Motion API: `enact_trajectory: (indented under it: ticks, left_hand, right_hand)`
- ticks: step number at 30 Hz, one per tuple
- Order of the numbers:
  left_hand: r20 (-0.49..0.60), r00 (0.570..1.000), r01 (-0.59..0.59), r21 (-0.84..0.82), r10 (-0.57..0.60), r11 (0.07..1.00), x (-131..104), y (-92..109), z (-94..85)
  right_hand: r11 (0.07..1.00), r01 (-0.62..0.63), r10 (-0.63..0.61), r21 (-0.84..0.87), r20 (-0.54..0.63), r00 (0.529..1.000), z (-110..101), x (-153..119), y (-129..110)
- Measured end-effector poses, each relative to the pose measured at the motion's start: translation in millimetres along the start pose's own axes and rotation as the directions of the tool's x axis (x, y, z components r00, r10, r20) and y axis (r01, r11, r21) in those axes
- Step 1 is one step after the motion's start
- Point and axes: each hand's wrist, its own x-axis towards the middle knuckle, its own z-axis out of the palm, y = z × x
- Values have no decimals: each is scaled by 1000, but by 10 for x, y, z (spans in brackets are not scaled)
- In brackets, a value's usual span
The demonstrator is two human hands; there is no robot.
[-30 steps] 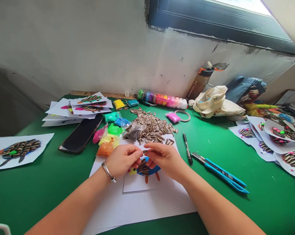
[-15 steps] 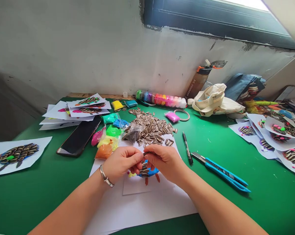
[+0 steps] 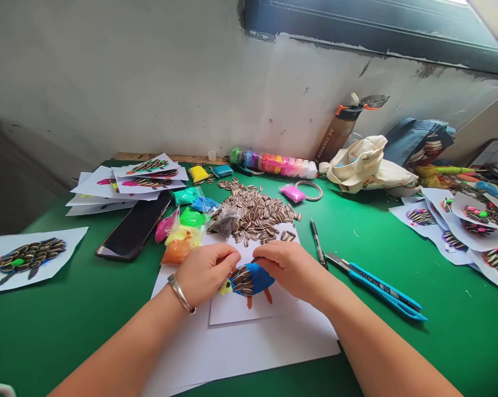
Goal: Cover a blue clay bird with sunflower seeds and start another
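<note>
A blue clay bird (image 3: 260, 275) with a yellow head, orange legs and several striped sunflower seeds on its body lies on a small white card (image 3: 228, 314). Over its upper right side, my right hand (image 3: 288, 270) is closed, a dark sunflower seed (image 3: 255, 259) showing at its fingertips. My left hand (image 3: 207, 270) is pinched above the bird's head; whatever is between its fingertips is hidden. Just beyond both hands spreads a heap of sunflower seeds (image 3: 259, 212).
Bags of coloured clay, one orange (image 3: 177, 251), sit left of the heap beside a phone (image 3: 133, 227). A pen (image 3: 317, 242) and a blue utility knife (image 3: 379, 286) lie on the right. Seed pictures (image 3: 147, 179) are stacked back left; a bottle (image 3: 339, 132) stands behind.
My hands have drawn apart, the right one moving rightward with the seed. More of the blue bird shows between them. The view has shifted slightly.
</note>
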Motion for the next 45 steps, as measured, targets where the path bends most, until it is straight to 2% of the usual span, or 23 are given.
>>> enact_trajectory:
  ticks: [3,5,15,23,28,34,43,45]
  left_hand:
    - [28,996,-91,195,87,977,-7,12,11]
    - [47,994,-109,247,101,963,-5,12,14]
    - [82,994,-98,311,76,945,11,-24,53]
    - [76,994,-96,308,77,946,18,-40,78]
    - [83,994,-91,301,69,949,21,-39,60]
    - [66,996,-78,295,62,952,25,-22,16]
    - [118,991,-95,335,58,937,0,-30,32]
    - [119,991,-93,337,55,937,-5,-30,37]
  right_hand:
    - [995,21,-17,-98,39,999,17,22,-35]
    - [992,21,-15,-126,51,999,36,34,-51]
    - [988,56,-50,-143,45,998,174,-2,15]
    - [967,53,-42,-248,49,998,190,-2,10]
    - [981,-7,15,-195,41,999,175,0,-4]
    - [983,-39,33,-178,-34,999,160,0,-62]
    - [983,-148,149,110,6,989,156,23,-98]
    - [978,-165,166,132,0,986,162,30,-96]
